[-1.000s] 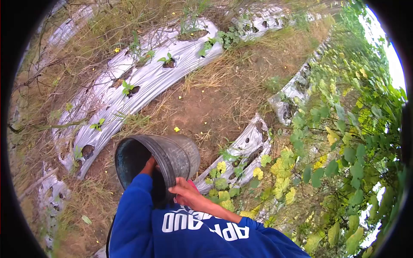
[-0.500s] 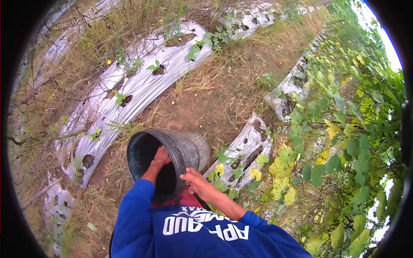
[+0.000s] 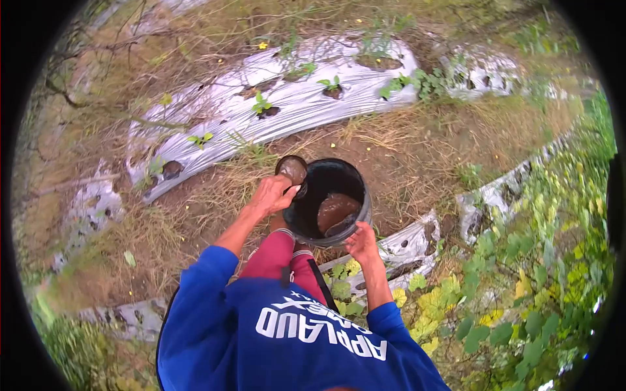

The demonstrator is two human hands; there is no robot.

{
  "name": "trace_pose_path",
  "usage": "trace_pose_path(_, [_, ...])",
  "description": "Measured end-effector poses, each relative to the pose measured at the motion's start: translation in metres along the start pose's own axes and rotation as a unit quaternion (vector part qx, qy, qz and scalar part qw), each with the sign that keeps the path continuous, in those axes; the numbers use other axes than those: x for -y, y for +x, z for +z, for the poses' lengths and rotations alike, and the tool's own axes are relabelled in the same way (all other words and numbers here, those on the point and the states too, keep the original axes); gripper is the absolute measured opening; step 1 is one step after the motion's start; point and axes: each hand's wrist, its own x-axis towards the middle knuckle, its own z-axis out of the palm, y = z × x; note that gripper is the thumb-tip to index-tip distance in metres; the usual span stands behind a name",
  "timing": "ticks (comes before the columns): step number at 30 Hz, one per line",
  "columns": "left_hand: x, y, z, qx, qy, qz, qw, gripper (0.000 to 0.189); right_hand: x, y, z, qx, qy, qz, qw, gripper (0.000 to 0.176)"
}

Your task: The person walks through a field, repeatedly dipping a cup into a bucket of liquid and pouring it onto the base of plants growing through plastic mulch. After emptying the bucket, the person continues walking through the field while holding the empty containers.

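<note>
My left hand [image 3: 270, 195] is closed on a small dark cup [image 3: 291, 169] filled with brown liquid, held by the left side of the bucket's mouth. The black bucket [image 3: 365, 215] is tilted with its opening facing me, and muddy brown liquid [image 3: 338, 212] lies inside it. At the bucket's lower right rim, my right hand [image 3: 360, 241] has its fingers curled around the edge. What the cup's far side looks like is hidden by its own angle.
Silvery plastic mulch [image 3: 293, 120] with planting holes runs along the far side, with small green seedlings [image 3: 262, 104] in some holes. Torn mulch [image 3: 411, 244] lies to the right. Leafy vines [image 3: 502, 326] crowd the right side. Dry grass [image 3: 176, 241] covers the ground at left.
My left hand has come out of the bucket and now holds the filled cup outside its rim. The bucket has tipped more upright, showing brown liquid inside, and the view has shifted.
</note>
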Motion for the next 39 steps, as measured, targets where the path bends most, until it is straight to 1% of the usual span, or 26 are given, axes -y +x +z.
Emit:
trace_pose_path(2, [0.011,0.014,-0.009,-0.021,-0.004,-0.022,1.000,0.030,0.011,0.011,-0.005,-0.011,0.003,0.013,1.000,0.026])
trace_pose_path(3, [0.021,0.023,-0.009,-0.020,0.004,-0.051,0.998,0.033,0.017,0.015,-0.008,-0.014,0.016,0.022,1.000,0.026])
trace_pose_path(4, [0.031,0.032,-0.008,-0.023,0.002,-0.061,0.998,0.033,0.024,0.018,-0.009,-0.020,0.030,0.029,0.999,0.026])
trace_pose_path(6, [0.052,0.053,-0.006,-0.021,0.024,-0.142,0.989,0.034,0.036,0.020,-0.008,-0.046,0.028,0.030,0.998,0.026])
trace_pose_path(7, [0.065,0.066,-0.006,0.004,0.034,-0.171,0.985,0.038,0.044,0.022,-0.010,-0.062,0.038,0.037,0.997,0.027])
trace_pose_path(8, [0.078,0.076,-0.003,0.006,0.030,-0.177,0.984,0.038,0.053,0.025,-0.013,-0.078,0.050,0.043,0.995,0.028])
trace_pose_path(10, [0.105,0.096,0.003,0.019,0.051,-0.249,0.967,0.039,0.068,0.029,-0.016,-0.083,0.050,0.048,0.994,0.032])
trace_pose_path(11, [0.117,0.106,0.006,0.024,0.049,-0.251,0.966,0.039,0.075,0.031,-0.017,-0.086,0.055,0.042,0.994,0.033])
trace_pose_path(13, [0.136,0.123,0.008,0.042,0.077,-0.298,0.950,0.043,0.088,0.037,-0.024,-0.107,0.070,0.048,0.991,0.036])
trace_pose_path(16, [0.152,0.142,0.007,0.079,0.073,-0.305,0.946,0.045,0.107,0.048,-0.031,-0.100,0.071,0.054,0.991,0.036])
trace_pose_path(17, [0.157,0.148,0.008,0.099,0.096,-0.313,0.940,0.047,0.114,0.049,-0.031,-0.090,0.082,0.052,0.991,0.034])
trace_pose_path(20, [0.156,0.151,0.009,0.098,0.083,-0.317,0.940,0.047,0.132,0.054,-0.032,-0.098,0.085,0.040,0.991,0.032])
trace_pose_path(21, [0.152,0.149,0.009,0.097,0.078,-0.298,0.946,0.045,0.140,0.055,-0.035,-0.082,0.095,0.038,0.991,0.032])
trace_pose_path(25, [0.102,0.145,0.000,0.092,0.072,-0.287,0.951,0.040,0.174,0.049,-0.030,-0.074,0.104,0.019,0.992,0.033])
trace_pose_path(27, [0.081,0.146,0.007,-0.013,0.069,-0.231,0.970,0.036,0.191,0.043,-0.025,-0.071,0.103,0.008,0.992,0.032])
trace_pose_path(28, [0.075,0.151,0.011,-0.011,0.069,-0.227,0.971,0.036,0.198,0.042,-0.028,-0.067,0.095,-0.002,0.993,0.031])
trace_pose_path(30, [0.065,0.161,0.021,-0.027,0.041,-0.184,0.982,0.035,0.209,0.043,-0.037,-0.056,0.100,0.004,0.993,0.029])
trace_pose_path(31, [0.061,0.172,0.023,0.018,0.038,-0.187,0.982,0.033,0.214,0.044,-0.041,-0.060,0.100,-0.002,0.993,0.028])
trace_pose_path(32, [0.057,0.184,0.027,0.018,0.038,-0.186,0.982,0.033,0.218,0.044,-0.044,-0.064,0.100,-0.008,0.993,0.028])
trace_pose_path(34, [0.047,0.210,0.035,0.087,0.049,-0.186,0.977,0.035,0.226,0.046,-0.053,-0.062,0.105,-0.008,0.992,0.027])
trace_pose_path(35, [0.043,0.227,0.041,0.138,0.058,-0.217,0.965,0.037,0.231,0.047,-0.058,-0.061,0.110,-0.009,0.992,0.027])
trace_pose_path(36, [0.044,0.242,0.046,0.137,0.056,-0.215,0.965,0.037,0.236,0.048,-0.063,-0.061,0.110,-0.011,0.992,0.027])
trace_pose_path(38, [0.049,0.269,0.069,0.164,0.070,-0.199,0.964,0.042,0.243,0.048,-0.072,-0.065,0.114,-0.003,0.991,0.027])
trace_pose_path(39, [0.051,0.284,0.079,0.184,0.083,-0.210,0.957,0.045,0.244,0.046,-0.080,-0.070,0.116,-0.004,0.991,0.027])
